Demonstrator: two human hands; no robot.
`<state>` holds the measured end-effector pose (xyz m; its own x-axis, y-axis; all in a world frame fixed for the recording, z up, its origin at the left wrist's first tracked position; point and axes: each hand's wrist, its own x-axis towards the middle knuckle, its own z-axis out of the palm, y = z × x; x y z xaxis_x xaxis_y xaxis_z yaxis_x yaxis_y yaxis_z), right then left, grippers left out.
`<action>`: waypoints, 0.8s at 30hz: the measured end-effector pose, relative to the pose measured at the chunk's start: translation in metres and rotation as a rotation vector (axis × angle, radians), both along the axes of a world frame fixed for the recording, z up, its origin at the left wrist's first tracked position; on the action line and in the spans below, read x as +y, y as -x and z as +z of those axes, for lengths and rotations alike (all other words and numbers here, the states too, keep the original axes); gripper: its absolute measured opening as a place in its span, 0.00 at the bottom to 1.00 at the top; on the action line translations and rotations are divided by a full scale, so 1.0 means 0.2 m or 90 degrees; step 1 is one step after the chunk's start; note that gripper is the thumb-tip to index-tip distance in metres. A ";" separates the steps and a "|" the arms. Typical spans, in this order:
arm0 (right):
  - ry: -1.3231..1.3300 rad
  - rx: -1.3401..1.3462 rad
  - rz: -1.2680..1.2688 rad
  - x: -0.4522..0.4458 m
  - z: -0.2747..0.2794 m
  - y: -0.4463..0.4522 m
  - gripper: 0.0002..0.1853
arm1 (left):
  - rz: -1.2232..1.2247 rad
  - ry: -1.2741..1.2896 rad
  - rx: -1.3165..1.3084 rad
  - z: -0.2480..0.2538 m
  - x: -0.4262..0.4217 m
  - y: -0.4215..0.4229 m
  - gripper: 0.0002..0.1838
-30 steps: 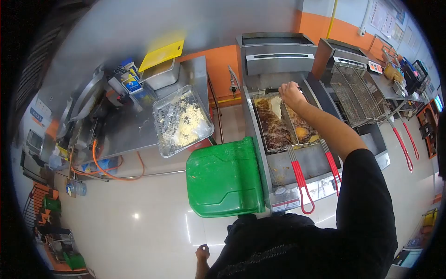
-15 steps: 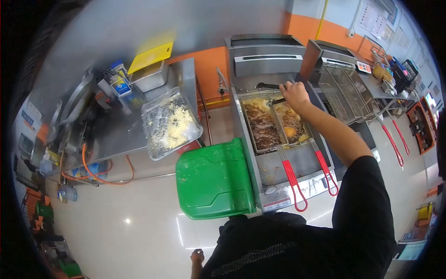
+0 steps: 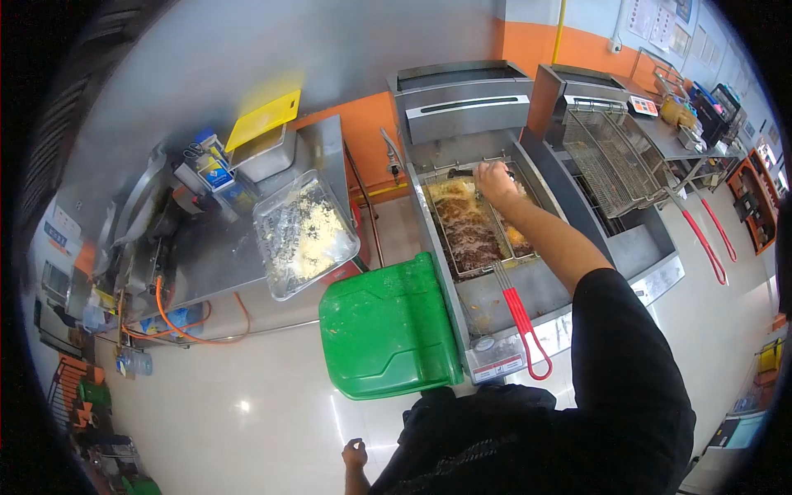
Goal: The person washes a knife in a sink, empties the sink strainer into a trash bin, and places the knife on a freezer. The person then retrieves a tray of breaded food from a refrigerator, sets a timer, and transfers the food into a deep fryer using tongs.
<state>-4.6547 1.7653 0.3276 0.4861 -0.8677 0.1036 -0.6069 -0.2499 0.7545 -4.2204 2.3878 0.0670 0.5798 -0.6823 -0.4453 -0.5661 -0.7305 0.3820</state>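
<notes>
My right hand (image 3: 495, 182) is closed on a dark-handled tool (image 3: 462, 172) above the back of the fryer. Below it, the left wire basket (image 3: 466, 235) sits in bubbling oil with browned food inside. A second basket (image 3: 518, 241) beside it, partly behind my forearm, also holds frying food. The left basket's red handle (image 3: 523, 330) points toward me. My left hand (image 3: 355, 453) hangs low over the floor, its fingers curled; whether it holds anything is too small to make out.
A tray (image 3: 307, 235) of pale crumbs rests on the steel table at left, near a metal container (image 3: 268, 157) with a yellow board (image 3: 264, 120). A green bin (image 3: 388, 326) stands left of the fryer. More baskets (image 3: 606, 153) hang over the right fryer.
The view has shifted. My right hand has moved with the tool over the back of the fryer, and my forearm now covers the right basket's handle. My left hand still hangs low.
</notes>
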 end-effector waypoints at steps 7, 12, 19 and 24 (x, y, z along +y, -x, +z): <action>0.063 -0.024 0.041 0.01 0.01 0.08 0.13 | 0.017 -0.112 0.044 -0.01 0.26 0.07 0.12; 0.032 -0.079 0.044 0.16 0.34 0.20 0.20 | 0.021 -0.201 0.047 -0.20 0.40 0.02 0.13; 0.026 -0.056 -0.090 0.18 0.49 0.50 0.21 | 0.011 -0.058 0.031 -0.05 0.14 0.11 0.12; -0.052 -0.017 -0.128 0.16 0.31 0.61 0.14 | 0.004 -0.032 0.022 0.00 -0.01 0.15 0.12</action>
<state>-4.7771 1.7978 0.3891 0.3007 -0.9529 0.0399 -0.6705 -0.1815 0.7194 -4.2499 2.3861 0.0666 0.5680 -0.6545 -0.4990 -0.5480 -0.7531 0.3641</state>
